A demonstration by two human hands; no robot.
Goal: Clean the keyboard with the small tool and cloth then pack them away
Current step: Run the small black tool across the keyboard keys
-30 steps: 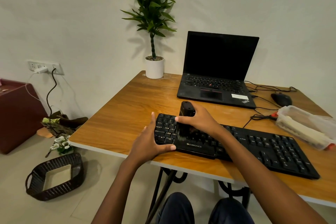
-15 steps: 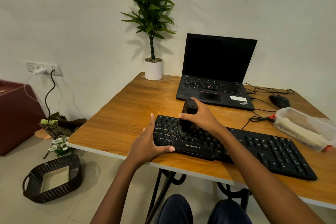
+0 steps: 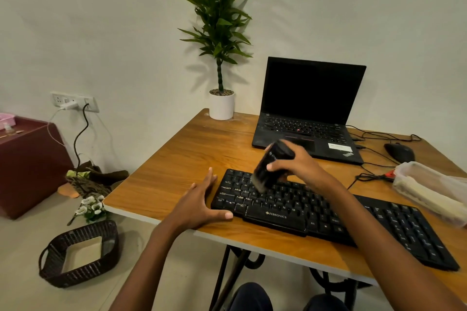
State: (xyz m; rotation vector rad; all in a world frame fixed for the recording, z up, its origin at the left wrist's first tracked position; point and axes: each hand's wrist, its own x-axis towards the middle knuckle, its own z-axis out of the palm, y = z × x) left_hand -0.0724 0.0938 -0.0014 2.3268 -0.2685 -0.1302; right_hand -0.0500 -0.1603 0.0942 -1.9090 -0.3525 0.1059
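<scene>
Gripping a tilted black cleaning tool (image 3: pixel 271 167), the right hand (image 3: pixel 300 168) sets its lower end on the black keyboard (image 3: pixel 328 212); the left hand (image 3: pixel 199 203), fingers straight, braces the keyboard's left end.

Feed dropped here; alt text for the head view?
The right hand grips a small black tool, tilted, its lower end at the black keyboard's left keys; the left hand touches the keyboard's left edge. An open laptop and potted plant stand behind on the wooden table.
</scene>
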